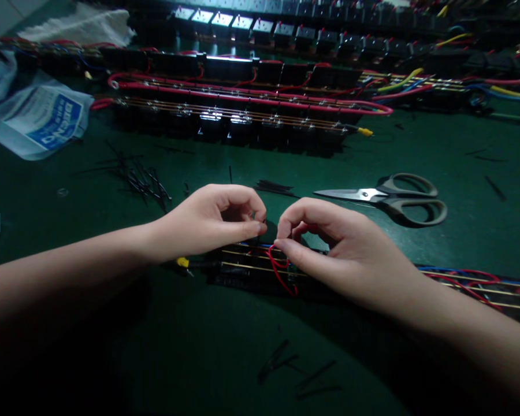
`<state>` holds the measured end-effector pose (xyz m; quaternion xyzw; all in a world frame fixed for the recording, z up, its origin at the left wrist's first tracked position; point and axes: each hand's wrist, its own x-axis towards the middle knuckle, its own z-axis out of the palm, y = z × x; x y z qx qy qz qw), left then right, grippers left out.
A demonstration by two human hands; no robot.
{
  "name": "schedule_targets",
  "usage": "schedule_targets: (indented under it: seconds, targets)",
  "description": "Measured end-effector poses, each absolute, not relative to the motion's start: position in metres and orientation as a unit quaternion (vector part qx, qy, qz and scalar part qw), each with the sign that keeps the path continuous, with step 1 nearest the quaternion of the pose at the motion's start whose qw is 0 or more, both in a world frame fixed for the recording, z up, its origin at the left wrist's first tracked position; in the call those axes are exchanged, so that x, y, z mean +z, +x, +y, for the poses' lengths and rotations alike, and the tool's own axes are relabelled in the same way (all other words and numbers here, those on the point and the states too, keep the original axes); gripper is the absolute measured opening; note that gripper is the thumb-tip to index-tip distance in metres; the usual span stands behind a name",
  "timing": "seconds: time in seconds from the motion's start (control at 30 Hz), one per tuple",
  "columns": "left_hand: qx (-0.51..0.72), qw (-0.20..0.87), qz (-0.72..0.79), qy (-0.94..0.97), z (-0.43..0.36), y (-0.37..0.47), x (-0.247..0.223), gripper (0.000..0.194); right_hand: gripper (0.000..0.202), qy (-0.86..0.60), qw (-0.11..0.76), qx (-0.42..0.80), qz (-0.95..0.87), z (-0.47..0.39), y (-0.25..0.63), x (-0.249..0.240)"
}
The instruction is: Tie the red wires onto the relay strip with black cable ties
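Observation:
My left hand is closed in a pinch above a wired strip. A tiny dark bit shows at its fingertips, too small to name. Close by on the right, my right hand pinches a thin red wire, which loops down onto the strip. The wired strip lies across the green table, with brass-coloured rods, red and blue wires and a black body. My right hand and forearm hide part of it. A yellow-tipped lead sticks out from its left end.
Grey-handled scissors lie beyond my right hand. Black cable ties are scattered to the left, with black offcuts nearer me. Further back are another wired strip, rows of socket units and a labelled plastic bag.

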<state>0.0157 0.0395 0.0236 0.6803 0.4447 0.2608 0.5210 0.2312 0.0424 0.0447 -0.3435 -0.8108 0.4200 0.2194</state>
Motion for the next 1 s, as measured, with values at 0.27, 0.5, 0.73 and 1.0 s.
schedule_targets:
  seconds: [0.27,0.5,0.73,1.0]
  targets:
    - [0.258,0.511,0.443,0.691,0.0395,0.0150,0.0242,0.012,0.013,-0.349,0.207,0.419,-0.812,0.0426,0.2315,0.0457]
    - [0.263,0.521,0.426,0.691,0.0388,0.0147,0.0235,0.010,0.012,-0.361,0.181,0.427,-0.809,0.0435,0.2304,0.0472]
    - [0.265,0.496,0.413,0.716,0.0402,0.0159,0.0202,0.007,0.008,-0.364,0.154,0.433,-0.810,0.0427,0.2286,0.0469]
    - [0.238,0.519,0.420,0.706,0.0414,0.0159,0.0230,0.009,0.026,-0.369,0.120,0.404,-0.828,0.0392,0.2293,0.0471]
